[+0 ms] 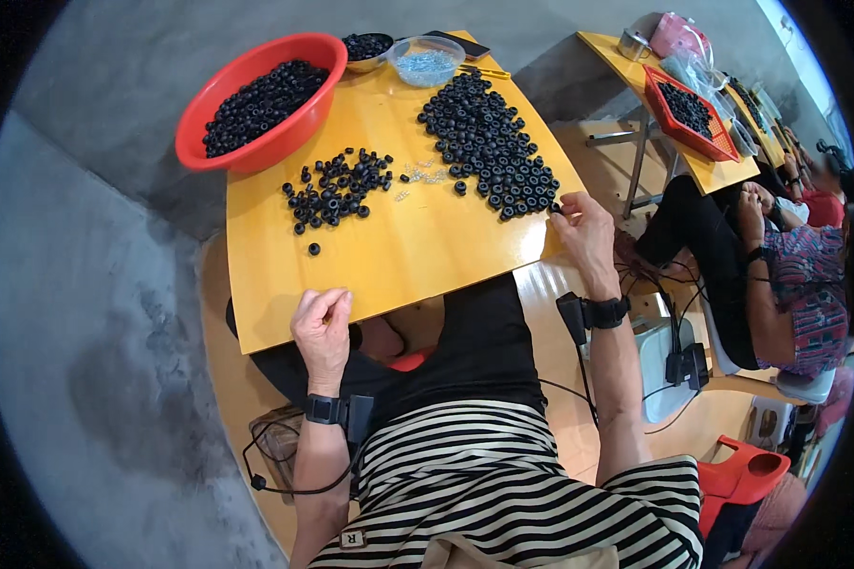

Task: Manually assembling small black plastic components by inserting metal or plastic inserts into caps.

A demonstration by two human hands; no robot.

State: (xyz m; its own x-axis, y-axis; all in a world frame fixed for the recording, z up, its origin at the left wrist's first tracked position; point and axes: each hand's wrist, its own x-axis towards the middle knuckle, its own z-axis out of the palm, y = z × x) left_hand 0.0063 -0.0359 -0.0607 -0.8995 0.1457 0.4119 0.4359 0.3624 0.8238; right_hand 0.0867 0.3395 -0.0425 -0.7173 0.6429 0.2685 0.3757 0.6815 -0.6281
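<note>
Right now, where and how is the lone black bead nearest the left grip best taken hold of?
Probably pinched across its rounded outer sides, coming from the near side: the black bead lies apart from the left pile, which sits beyond it, while the left grip is on the near side.

We see a smooth, wood-grained tabletop [399, 275], glossy enough to throw back white glare near its lower right corner. The black rings [489, 142] look smooth with a dull sheen; whether plastic or rubber, we cannot tell. The red basin [289, 49] looks like smooth, shiny plastic, and the round tub [429, 82] like clear plastic. Beside us, the grey wall [85, 284] looks like matt, blotchy cement. Our striped shirt [503, 484] is matt cloth; the mug [633, 44] is shiny metal.
</note>
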